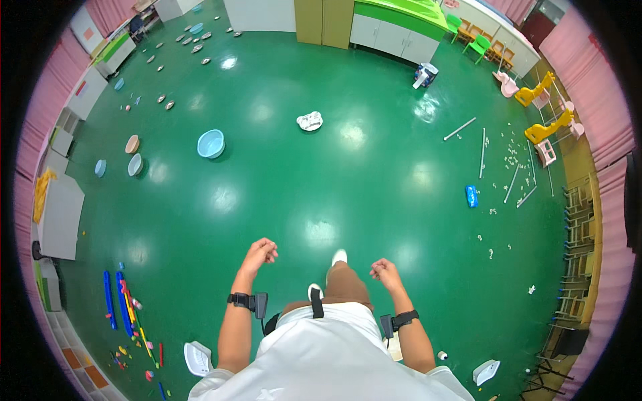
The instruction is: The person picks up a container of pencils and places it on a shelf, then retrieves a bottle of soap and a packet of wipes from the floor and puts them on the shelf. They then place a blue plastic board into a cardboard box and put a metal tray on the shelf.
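My left hand (261, 252) is raised in front of my body, its fingers loosely curled in with no object showing in them. To the right, a little lower in the view, my right hand (384, 273) is likewise curled closed, with nothing visible in it. Both hands hang above the green floor (301, 194), touching nothing. One white shoe (340, 256) is stepped out ahead of the other. A blue basin (211, 144) stands ahead on the left, and a white-and-grey bear-shaped tray (309, 121) lies farther off, near the middle.
Pool-noodle-like blue tubes (110, 299) and small coloured pieces lie at the left. White pipes (482, 154), scattered white bits and a blue packet (472, 196) are on the right. Stacked chairs (579, 227) line the right wall. A white tub (198, 358) sits near my left elbow.
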`<state>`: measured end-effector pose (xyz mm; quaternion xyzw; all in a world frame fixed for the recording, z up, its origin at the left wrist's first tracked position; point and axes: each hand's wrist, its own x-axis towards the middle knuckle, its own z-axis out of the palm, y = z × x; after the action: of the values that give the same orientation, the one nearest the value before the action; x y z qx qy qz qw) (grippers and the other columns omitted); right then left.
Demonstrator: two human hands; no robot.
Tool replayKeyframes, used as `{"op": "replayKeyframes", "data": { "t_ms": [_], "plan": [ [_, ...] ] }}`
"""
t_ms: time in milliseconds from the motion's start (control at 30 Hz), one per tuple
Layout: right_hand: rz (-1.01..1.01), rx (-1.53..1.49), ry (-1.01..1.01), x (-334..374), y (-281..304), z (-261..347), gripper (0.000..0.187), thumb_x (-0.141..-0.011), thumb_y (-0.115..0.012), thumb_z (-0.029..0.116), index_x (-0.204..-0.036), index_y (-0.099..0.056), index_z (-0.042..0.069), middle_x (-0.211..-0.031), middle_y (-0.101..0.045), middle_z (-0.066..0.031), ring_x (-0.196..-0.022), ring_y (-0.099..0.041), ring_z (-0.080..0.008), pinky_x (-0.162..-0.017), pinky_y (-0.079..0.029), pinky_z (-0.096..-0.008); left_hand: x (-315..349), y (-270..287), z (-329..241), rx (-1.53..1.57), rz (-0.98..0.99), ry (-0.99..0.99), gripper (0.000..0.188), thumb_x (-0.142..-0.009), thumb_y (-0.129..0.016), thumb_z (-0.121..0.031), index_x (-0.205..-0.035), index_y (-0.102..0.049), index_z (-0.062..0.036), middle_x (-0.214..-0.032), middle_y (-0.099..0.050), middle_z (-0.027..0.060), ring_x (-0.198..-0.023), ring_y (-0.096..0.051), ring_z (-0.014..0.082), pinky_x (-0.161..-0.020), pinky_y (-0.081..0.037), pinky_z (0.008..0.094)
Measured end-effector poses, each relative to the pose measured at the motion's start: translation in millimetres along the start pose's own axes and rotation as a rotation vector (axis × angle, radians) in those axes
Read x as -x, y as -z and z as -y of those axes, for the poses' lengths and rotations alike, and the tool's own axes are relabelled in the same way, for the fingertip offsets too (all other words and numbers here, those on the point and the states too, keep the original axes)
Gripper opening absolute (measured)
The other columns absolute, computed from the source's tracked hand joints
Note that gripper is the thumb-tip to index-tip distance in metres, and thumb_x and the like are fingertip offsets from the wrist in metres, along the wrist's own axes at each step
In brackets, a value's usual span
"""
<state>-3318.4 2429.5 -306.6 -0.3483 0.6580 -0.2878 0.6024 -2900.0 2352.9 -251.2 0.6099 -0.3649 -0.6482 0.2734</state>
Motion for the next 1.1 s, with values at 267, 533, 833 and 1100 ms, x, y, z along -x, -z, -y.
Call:
{"op": "replayKeyframes", "data": {
  "t_ms": [267, 533, 833, 1100],
  "plan": [
    [0.042, 0.051, -0.094, -261.8, 48.5, 121.2, 0.012, -0.088, -0.055, 0.016, -0.091, -0.058, 0.004, -0.076, -0.064, -0.0053, -0.064, -0.057, -0.0129, -0.058, -0.046, -0.0275, -233.0, 3.4, -137.4, -0.003, 0.002, 0.114, 0.016, -0.092, -0.052, -0.023, -0.087, -0.058, -0.0089, -0.073, -0.062, 0.0022, -0.059, -0.054, 0.0093, -0.056, -0.042, 0.0243],
    [0.19, 0.25, -0.154, -499.4, 44.5, 302.6, 0.015, -0.088, -0.052, 0.017, -0.09, -0.059, 0.004, -0.075, -0.063, -0.0067, -0.064, -0.058, -0.0151, -0.059, -0.049, -0.0287, -424.4, 23.4, -260.6, 0.133, -0.055, 0.166, 0.014, -0.09, -0.052, -0.022, -0.087, -0.058, -0.0099, -0.073, -0.062, 0.0011, -0.059, -0.054, 0.0085, -0.056, -0.042, 0.0239],
    [0.208, 0.227, -0.289, -796.0, -10.4, 375.6, 0.02, -0.086, -0.048, 0.016, -0.091, -0.061, 0.002, -0.078, -0.064, -0.0089, -0.069, -0.062, -0.0185, -0.065, -0.051, -0.0308, -732.4, 83.1, -321.1, 0.15, -0.069, 0.256, 0.014, -0.089, -0.053, -0.021, -0.087, -0.058, -0.0088, -0.071, -0.06, 0.0016, -0.059, -0.053, 0.0093, -0.055, -0.041, 0.0228],
    [0.251, 0.54, -0.363, -1108.5, -67.3, 280.9, 0.032, -0.081, -0.053, 0.022, -0.103, -0.061, -0.001, -0.1, -0.065, -0.0225, -0.089, -0.062, -0.0376, -0.079, -0.049, -0.0428, -1026.9, 104.2, -165.4, 0.096, -0.131, 0.401, 0.015, -0.086, -0.054, -0.018, -0.089, -0.057, -0.0039, -0.07, -0.06, 0.0059, -0.053, -0.053, 0.0116, -0.047, -0.042, 0.0265]
  ]
}}
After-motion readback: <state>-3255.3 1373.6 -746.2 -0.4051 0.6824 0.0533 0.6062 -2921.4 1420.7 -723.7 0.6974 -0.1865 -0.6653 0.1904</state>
